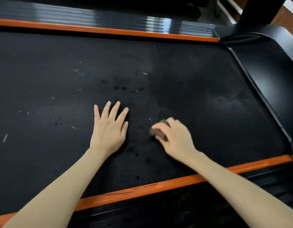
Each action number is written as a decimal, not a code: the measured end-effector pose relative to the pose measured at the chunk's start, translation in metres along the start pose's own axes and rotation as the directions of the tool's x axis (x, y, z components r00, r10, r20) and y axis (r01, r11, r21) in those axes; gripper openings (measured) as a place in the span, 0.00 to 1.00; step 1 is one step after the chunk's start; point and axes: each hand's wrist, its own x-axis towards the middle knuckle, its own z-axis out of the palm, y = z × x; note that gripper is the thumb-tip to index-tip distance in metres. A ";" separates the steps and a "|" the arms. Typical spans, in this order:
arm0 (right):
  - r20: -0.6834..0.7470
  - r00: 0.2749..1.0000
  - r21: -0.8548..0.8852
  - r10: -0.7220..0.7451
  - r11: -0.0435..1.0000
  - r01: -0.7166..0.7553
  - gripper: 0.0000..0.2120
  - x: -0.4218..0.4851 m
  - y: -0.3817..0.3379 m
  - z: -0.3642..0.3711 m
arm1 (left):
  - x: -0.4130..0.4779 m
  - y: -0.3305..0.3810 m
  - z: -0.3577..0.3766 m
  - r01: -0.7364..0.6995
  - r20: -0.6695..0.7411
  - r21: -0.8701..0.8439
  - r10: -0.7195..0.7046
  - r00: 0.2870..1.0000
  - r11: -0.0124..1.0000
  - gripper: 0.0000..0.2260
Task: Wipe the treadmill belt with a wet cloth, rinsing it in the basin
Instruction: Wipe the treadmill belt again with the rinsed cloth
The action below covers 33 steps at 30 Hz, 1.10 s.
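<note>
The black textured treadmill belt (60, 83) fills most of the view, marked with small wet spots and pale smudges. My left hand (109, 127) lies flat on the belt, palm down, fingers spread, holding nothing. My right hand (175, 137) is to its right, fingers curled around a small brown bunched cloth (159, 131) pressed onto the belt; the hand and cloth look blurred. Only a bit of the cloth shows under the fingers. No basin is in view.
Orange trim strips run along the far side (109, 31) and near side (142, 190) of the belt, with black ribbed side rails beyond them. The black motor cover (265, 71) and an upright post (260, 10) stand at the right.
</note>
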 end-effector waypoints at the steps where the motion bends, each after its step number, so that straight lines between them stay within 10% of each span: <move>1: -0.052 0.996 -0.030 0.073 0.997 -0.075 0.12 0.021 0.008 0.001 | 0.000 0.000 0.000 0.004 -0.002 0.007 -0.004 1.000 1.000 0.24; 5: -0.185 0.894 0.003 0.408 0.910 -0.415 0.13 0.075 0.006 0.011 | 0.002 0.001 0.000 0.014 0.000 0.008 -0.014 1.000 1.000 0.24; 13: -0.021 0.997 0.013 -0.080 0.997 0.080 0.13 0.010 -0.018 0.009 | 0.001 0.001 0.002 0.012 -0.012 0.016 -0.012 1.000 1.000 0.23; 18: -0.142 0.941 -0.035 0.308 0.948 -0.315 0.13 0.071 -0.015 0.014 | 0.001 0.000 0.002 0.019 -0.007 0.005 -0.019 1.000 1.000 0.24; 24: 0.054 0.982 0.107 -0.178 0.979 0.172 0.14 -0.024 -0.029 0.012 | 0.001 -0.001 0.002 0.009 -0.013 0.000 -0.009 1.000 1.000 0.24; 30: -0.174 0.900 0.002 0.401 0.914 -0.407 0.12 0.050 0.016 0.005 | 0.000 -0.001 0.003 0.010 -0.030 -0.017 -0.011 0.999 1.000 0.24; 33: -0.113 0.956 0.057 0.272 0.962 -0.267 0.14 0.012 -0.032 0.013 | 0.001 0.000 0.003 0.004 -0.028 -0.021 -0.005 1.000 1.000 0.23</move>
